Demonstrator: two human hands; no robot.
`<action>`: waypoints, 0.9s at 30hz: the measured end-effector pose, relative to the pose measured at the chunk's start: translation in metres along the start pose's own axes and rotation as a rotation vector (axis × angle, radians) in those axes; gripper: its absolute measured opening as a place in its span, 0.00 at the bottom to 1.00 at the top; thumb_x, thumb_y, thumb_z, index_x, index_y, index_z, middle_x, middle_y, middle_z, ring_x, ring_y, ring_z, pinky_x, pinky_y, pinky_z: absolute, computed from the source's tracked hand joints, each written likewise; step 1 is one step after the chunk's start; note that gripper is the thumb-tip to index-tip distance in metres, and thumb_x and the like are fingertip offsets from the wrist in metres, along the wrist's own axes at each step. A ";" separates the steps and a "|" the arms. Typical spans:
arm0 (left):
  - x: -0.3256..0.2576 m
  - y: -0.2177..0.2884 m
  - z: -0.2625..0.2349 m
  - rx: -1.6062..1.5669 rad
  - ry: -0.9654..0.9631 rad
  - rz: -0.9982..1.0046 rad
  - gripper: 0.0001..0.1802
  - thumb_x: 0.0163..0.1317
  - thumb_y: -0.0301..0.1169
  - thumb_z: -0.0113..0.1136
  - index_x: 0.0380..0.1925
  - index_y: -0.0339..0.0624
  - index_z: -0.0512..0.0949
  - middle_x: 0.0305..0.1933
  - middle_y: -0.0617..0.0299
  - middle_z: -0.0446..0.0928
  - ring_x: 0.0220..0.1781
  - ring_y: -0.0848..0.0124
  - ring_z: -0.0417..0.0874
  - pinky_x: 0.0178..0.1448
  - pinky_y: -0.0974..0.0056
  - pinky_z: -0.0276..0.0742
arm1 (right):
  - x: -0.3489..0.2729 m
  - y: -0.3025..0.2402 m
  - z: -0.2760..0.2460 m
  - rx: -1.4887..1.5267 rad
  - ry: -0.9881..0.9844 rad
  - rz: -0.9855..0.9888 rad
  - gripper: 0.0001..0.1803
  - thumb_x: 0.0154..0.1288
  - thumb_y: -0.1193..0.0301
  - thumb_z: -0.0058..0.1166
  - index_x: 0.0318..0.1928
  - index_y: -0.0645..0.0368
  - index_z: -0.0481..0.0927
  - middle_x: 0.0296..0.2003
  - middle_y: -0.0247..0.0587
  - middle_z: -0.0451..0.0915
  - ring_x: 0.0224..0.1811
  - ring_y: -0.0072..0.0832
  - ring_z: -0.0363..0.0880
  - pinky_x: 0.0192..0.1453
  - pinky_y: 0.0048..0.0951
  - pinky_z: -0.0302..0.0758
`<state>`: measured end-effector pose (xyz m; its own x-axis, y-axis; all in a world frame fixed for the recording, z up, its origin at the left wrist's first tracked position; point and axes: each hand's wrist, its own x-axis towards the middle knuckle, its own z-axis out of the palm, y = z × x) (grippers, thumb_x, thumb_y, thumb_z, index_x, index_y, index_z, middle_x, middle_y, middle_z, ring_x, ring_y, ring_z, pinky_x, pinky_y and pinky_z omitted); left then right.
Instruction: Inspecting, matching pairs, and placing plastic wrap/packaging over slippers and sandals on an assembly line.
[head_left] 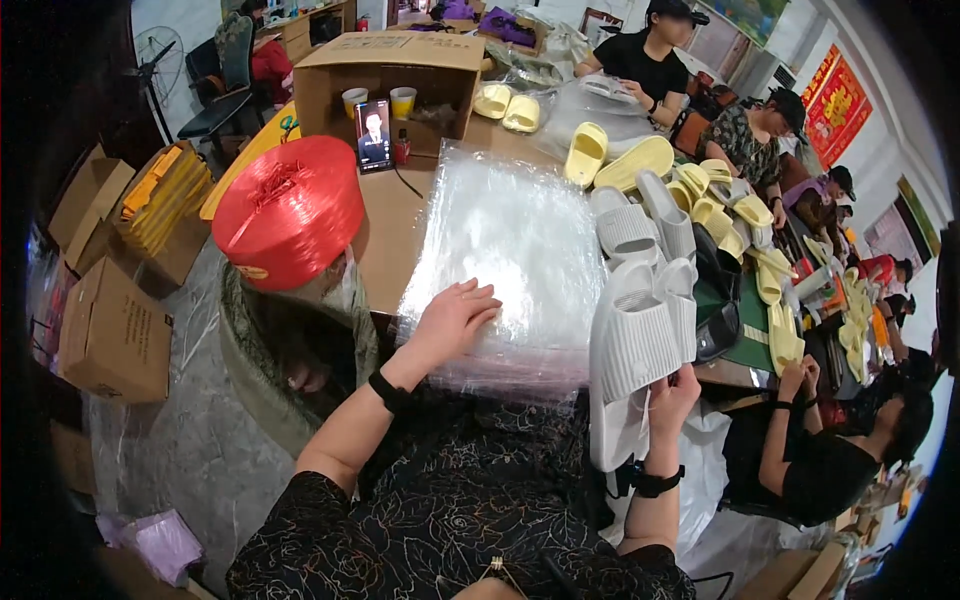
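Observation:
My left hand (458, 314) lies flat, fingers stretched out, on a stack of clear plastic bags (515, 230) in front of me. To the right of the stack, my right hand (674, 402) is closed on a pale grey slide sandal (638, 345), which stands tilted with its ribbed strap toward me. A matching sandal (680, 300) is just behind it; whether my fingers grip that one too is hidden. More grey sandals (628, 232) lie beyond them.
A big red twine roll (290, 215) stands left of the bags. Behind are a cardboard box (385, 60) with two cups, and a lit phone (374, 137). Yellow sandals (640, 163) and black sandals (718, 330) crowd the right side. Several co-workers sit along the table at right.

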<state>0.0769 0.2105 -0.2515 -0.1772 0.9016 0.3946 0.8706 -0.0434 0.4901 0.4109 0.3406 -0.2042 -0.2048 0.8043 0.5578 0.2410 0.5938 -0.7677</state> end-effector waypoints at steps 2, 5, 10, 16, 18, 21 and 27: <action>0.008 0.011 -0.013 -0.198 -0.092 -0.239 0.14 0.69 0.36 0.55 0.50 0.48 0.82 0.60 0.58 0.79 0.68 0.53 0.71 0.68 0.55 0.69 | 0.000 0.012 -0.012 -0.213 -0.123 -0.047 0.12 0.63 0.69 0.61 0.39 0.68 0.81 0.24 0.30 0.77 0.26 0.14 0.70 0.31 0.21 0.68; 0.010 -0.002 -0.001 -0.386 0.040 -0.259 0.15 0.69 0.37 0.54 0.51 0.47 0.82 0.59 0.58 0.79 0.65 0.54 0.74 0.63 0.58 0.73 | -0.008 -0.002 -0.007 -0.056 -0.151 0.022 0.11 0.59 0.72 0.63 0.39 0.67 0.82 0.22 0.31 0.77 0.24 0.15 0.69 0.29 0.21 0.66; 0.033 0.026 -0.028 -0.368 -0.057 -0.395 0.16 0.69 0.39 0.53 0.52 0.50 0.82 0.59 0.56 0.79 0.60 0.57 0.79 0.61 0.61 0.74 | -0.019 -0.062 0.009 -0.112 -0.561 0.100 0.16 0.54 0.75 0.62 0.45 0.64 0.83 0.29 0.47 0.84 0.28 0.31 0.83 0.36 0.29 0.76; 0.036 0.033 -0.024 -0.300 0.017 -0.142 0.17 0.69 0.38 0.52 0.55 0.50 0.80 0.62 0.53 0.76 0.59 0.55 0.79 0.64 0.58 0.72 | -0.011 -0.050 0.024 -0.215 -0.678 -0.036 0.15 0.54 0.69 0.59 0.40 0.66 0.81 0.26 0.56 0.79 0.28 0.50 0.80 0.36 0.39 0.76; 0.036 0.044 -0.031 -0.234 -0.044 -0.040 0.18 0.69 0.36 0.51 0.56 0.49 0.79 0.66 0.54 0.73 0.65 0.54 0.74 0.68 0.57 0.68 | -0.002 -0.042 0.030 -0.289 -0.638 0.062 0.14 0.54 0.68 0.59 0.35 0.68 0.79 0.25 0.58 0.77 0.28 0.54 0.78 0.34 0.43 0.74; 0.031 0.055 -0.028 -0.205 -0.016 0.083 0.18 0.69 0.34 0.51 0.57 0.45 0.78 0.68 0.55 0.71 0.70 0.51 0.67 0.74 0.50 0.60 | -0.003 -0.035 0.048 -0.323 -0.580 -0.017 0.14 0.54 0.67 0.59 0.28 0.69 0.75 0.23 0.60 0.76 0.28 0.56 0.77 0.33 0.47 0.73; 0.030 0.071 -0.025 -0.271 -0.125 0.213 0.19 0.70 0.32 0.50 0.59 0.42 0.75 0.68 0.57 0.70 0.74 0.53 0.62 0.77 0.45 0.52 | 0.003 -0.031 0.104 -0.349 -0.590 -0.027 0.13 0.56 0.66 0.59 0.29 0.66 0.75 0.26 0.60 0.78 0.31 0.57 0.78 0.35 0.50 0.73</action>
<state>0.1218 0.2240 -0.1858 0.0666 0.9049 0.4203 0.7260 -0.3329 0.6017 0.3044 0.3227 -0.2117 -0.6735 0.7012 0.2340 0.5002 0.6654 -0.5541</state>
